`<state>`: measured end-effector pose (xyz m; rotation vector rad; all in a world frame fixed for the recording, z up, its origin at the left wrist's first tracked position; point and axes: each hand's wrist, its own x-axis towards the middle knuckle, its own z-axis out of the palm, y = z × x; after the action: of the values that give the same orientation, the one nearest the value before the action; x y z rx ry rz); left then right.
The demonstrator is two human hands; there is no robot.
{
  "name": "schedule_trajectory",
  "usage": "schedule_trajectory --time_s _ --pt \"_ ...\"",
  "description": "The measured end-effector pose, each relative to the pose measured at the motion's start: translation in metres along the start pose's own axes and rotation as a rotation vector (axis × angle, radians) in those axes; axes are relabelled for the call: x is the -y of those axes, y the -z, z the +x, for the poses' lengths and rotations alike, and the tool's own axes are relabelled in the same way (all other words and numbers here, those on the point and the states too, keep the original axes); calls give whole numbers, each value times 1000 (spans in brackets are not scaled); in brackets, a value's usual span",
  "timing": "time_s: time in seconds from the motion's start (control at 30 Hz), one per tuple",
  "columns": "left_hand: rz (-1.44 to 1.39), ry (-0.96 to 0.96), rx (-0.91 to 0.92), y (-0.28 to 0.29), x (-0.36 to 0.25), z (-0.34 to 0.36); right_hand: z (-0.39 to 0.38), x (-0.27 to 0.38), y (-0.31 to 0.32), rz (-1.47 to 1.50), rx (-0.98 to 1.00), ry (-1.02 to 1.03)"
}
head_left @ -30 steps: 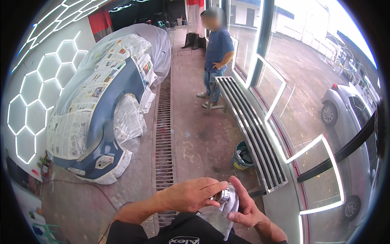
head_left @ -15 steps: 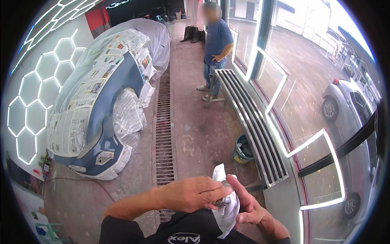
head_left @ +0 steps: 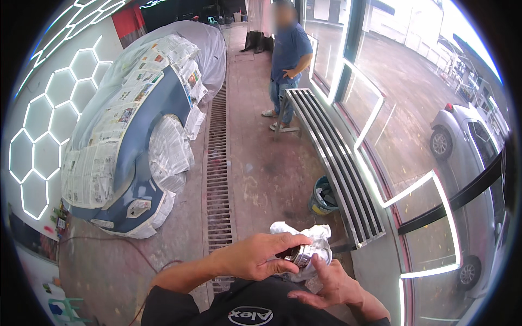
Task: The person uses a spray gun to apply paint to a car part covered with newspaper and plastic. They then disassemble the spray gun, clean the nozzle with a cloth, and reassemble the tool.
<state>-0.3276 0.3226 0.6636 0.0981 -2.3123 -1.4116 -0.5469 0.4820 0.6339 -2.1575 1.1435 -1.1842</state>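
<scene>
Low in front of my chest, my left hand (head_left: 260, 255) grips a small silver cylindrical metal part (head_left: 300, 255) with a ringed end and a dark section. Its thumb and fingers close round the part from the left. A crumpled white cloth (head_left: 318, 239) lies against the far side of the part. My right hand (head_left: 334, 285) holds the cloth from the right, one fingertip beside the metal end. Another digit of that hand points left below the part. Some right-hand fingers are hidden behind the cloth.
At left stands a car (head_left: 144, 117) masked with newspaper and plastic sheeting. A floor grate (head_left: 216, 163) runs beside it. To the right are a slatted metal bench (head_left: 334, 163) and a bucket (head_left: 321, 204). A person (head_left: 288, 60) stands beyond the bench. A hose (head_left: 141, 252) crosses the floor.
The metal part has turned, so its ringed end shows more. The cloth has bunched up beyond it instead of hanging down. My right hand has shifted slightly lower and right.
</scene>
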Motion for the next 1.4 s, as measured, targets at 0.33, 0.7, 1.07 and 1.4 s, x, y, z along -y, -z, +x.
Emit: schedule_trajectory --time_s 0.33,0.7,1.07,1.4 --pt "201 -110 -30 -2 -4 21 -3 2 10 638 -134 -228" --pt "290 -127 42 -11 27 20 -5 -13 14 804 -97 -434" --pt "-761 -9 -337 -30 103 6 -22 -44 4 877 -625 -367" --pt "-975 0 -274 -42 113 1 -18 -39 -5 143 -541 -350"
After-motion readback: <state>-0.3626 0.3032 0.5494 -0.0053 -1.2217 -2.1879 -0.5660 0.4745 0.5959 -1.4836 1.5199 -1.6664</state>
